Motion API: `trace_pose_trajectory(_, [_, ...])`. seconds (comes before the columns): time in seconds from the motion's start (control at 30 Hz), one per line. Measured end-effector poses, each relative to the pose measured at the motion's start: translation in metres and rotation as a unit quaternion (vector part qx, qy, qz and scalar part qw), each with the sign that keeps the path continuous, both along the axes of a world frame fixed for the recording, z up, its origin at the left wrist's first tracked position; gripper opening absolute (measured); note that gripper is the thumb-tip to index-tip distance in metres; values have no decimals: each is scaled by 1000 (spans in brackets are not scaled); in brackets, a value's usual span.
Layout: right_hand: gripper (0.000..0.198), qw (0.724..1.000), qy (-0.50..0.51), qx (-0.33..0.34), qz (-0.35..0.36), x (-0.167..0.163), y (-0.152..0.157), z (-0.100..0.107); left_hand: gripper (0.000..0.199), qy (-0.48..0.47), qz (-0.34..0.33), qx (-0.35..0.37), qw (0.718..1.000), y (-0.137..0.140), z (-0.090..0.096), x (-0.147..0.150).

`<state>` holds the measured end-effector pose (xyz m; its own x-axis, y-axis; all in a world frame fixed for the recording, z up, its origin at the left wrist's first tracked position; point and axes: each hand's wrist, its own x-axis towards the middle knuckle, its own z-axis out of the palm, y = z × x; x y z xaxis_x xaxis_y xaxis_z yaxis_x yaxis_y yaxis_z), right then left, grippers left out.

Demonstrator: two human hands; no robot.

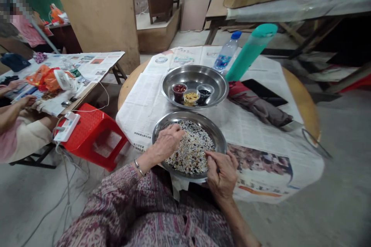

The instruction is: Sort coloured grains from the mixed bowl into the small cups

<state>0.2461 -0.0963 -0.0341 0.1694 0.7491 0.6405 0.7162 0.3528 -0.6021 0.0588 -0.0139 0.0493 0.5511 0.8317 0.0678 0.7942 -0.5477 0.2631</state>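
Note:
A steel basin point(220, 136) in front of me holds a spread layer of small mixed grains or beads point(193, 144), mostly white with yellow, brown and black among them. Over its left side is my left hand point(169, 139), fingers bent together with the tips at the mix. My right hand point(222, 171) rests at the right rim, thumb and forefinger pinched over the mix. Whatever either hand pinches is too small or hidden to see. Behind stands a second steel basin point(189, 72) with three clear cups: dark red pieces point(179, 88), yellow pieces point(191, 97) and black pieces point(205, 92).
Newspaper point(139, 104) covers the round table. Beyond the basins stand a water bottle point(227, 52) and a green bottle point(251, 52); a folded umbrella point(257, 104) and dark tablet-like object point(265, 92) lie right. A red stool point(92, 131) with a power strip point(67, 126) stands left, near another person's hands.

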Motion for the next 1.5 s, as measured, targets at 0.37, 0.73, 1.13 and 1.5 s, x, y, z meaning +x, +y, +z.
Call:
trace_pose_trajectory(0.37, [28, 997, 49, 6, -54, -2, -1, -1, 37, -33, -218, 17, 975, -12, -19, 54])
trace_pose_trajectory(0.73, [24, 998, 49, 14, -41, -3, 3, 2, 24, 2, -27, 48, 998, 10, -7, -1])
trace_pose_trajectory(1.13, [23, 998, 56, 22, -24, -3, 5, 1, 18, -32, -78, -96, 992, -48, -4, 1])
trace_pose_trajectory(1.5, [24, 998, 56, 32, -16, -3, 5, 4, 32, -142, -39, 49, 988, 7, -12, 18])
